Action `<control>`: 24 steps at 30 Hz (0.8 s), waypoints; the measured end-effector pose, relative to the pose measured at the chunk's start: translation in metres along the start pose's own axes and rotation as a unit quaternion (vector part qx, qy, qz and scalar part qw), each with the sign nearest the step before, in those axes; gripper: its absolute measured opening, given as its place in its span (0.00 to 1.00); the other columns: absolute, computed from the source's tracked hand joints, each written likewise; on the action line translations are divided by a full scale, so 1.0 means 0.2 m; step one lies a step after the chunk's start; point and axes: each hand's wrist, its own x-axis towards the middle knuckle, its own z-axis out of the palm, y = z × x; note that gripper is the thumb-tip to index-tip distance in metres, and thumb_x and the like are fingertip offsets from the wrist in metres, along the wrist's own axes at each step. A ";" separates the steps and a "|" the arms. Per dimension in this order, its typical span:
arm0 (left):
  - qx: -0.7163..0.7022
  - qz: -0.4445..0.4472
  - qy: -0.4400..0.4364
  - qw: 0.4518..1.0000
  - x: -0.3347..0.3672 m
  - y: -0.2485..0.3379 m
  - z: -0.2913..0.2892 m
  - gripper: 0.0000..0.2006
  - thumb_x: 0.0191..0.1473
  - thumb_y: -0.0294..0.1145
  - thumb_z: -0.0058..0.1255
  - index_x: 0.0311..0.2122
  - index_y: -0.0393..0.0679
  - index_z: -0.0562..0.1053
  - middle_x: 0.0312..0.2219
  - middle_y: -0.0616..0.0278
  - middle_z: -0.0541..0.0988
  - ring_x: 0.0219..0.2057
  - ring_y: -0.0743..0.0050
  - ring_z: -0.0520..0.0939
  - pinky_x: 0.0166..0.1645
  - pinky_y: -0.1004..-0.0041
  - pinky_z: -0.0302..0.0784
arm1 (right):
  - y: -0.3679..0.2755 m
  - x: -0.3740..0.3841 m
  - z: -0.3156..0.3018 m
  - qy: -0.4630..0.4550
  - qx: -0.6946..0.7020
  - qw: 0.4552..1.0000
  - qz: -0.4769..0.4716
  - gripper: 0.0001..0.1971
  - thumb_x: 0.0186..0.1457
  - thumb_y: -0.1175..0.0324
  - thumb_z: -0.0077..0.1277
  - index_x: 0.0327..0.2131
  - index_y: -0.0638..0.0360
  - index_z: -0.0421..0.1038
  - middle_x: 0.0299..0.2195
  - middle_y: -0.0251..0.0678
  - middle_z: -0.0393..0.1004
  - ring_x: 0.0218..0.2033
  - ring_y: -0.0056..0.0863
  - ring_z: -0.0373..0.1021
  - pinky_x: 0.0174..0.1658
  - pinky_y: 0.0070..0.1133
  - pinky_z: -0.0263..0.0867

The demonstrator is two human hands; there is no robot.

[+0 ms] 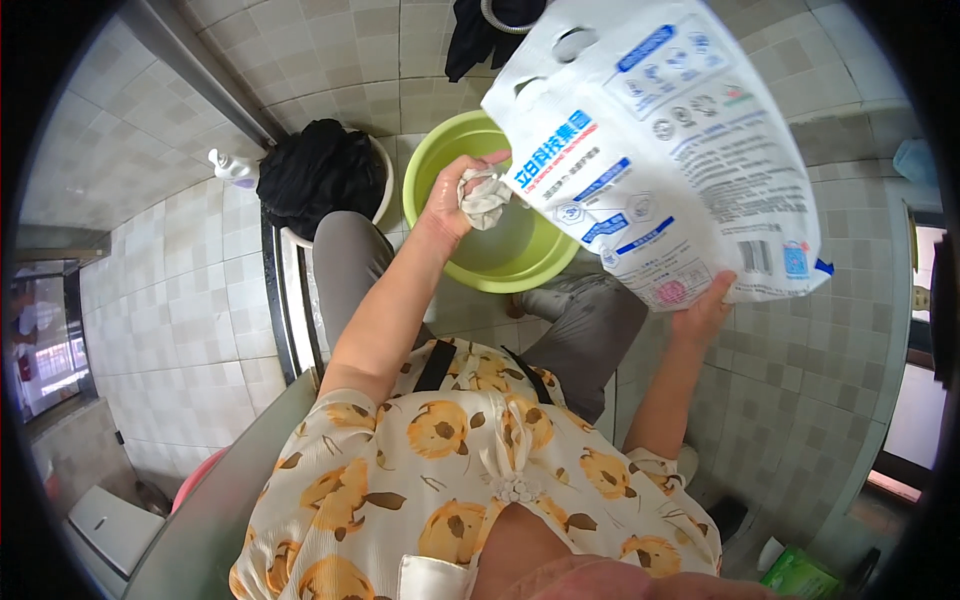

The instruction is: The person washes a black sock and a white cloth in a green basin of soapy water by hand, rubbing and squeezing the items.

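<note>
A wet, crumpled off-white cloth [484, 200] is bunched in my left hand [452, 203], whose fingers are closed around it above the basin. The yellow-green basin [424, 150] stands on the floor between my knees, with cloudy liquid in it. My right hand [703, 315] grips the lower edge of a large white plastic pouch [680, 140] with blue print, a handle cutout and a small blue corner piece. The pouch is tilted and covers the basin's right side. One left fingertip lies close to the pouch's left edge; whether they touch, I cannot tell.
Left of the basin, a white tub [383, 180] holds a heap of black clothes [318, 170], with a white pump bottle [232, 168] beside it. Black cloth [475, 40] and a grey hose [497, 18] are beyond the basin. A green package [800, 575] lies at lower right.
</note>
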 end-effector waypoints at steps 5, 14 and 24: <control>0.000 0.009 0.017 1.000 0.04 -0.02 -0.02 0.20 0.46 0.28 0.42 0.46 0.30 0.66 0.09 0.75 0.61 0.11 0.83 0.63 0.22 0.80 0.68 | 0.10 0.08 -0.12 -0.056 -0.285 0.944 -0.159 0.28 0.59 0.55 0.41 0.55 0.66 0.52 0.51 0.46 0.63 0.49 0.37 0.65 0.49 0.30 0.66; -0.022 0.074 0.072 0.994 0.04 -0.04 0.09 0.20 0.46 0.30 0.44 0.46 0.31 0.65 0.16 0.66 0.69 0.17 0.74 0.71 0.28 0.72 0.74 | -0.01 0.04 -0.10 0.036 -0.017 0.999 0.006 0.25 0.60 0.58 0.40 0.54 0.68 0.54 0.51 0.47 0.62 0.49 0.40 0.65 0.49 0.33 0.66; -0.011 0.052 0.076 0.996 0.06 -0.07 0.03 0.18 0.47 0.32 0.44 0.44 0.35 0.70 0.17 0.67 0.66 0.20 0.73 0.70 0.30 0.69 0.77 | -0.01 0.08 -0.03 0.014 0.075 0.996 0.036 0.31 0.58 0.47 0.39 0.56 0.62 0.52 0.54 0.41 0.60 0.52 0.34 0.61 0.52 0.29 0.63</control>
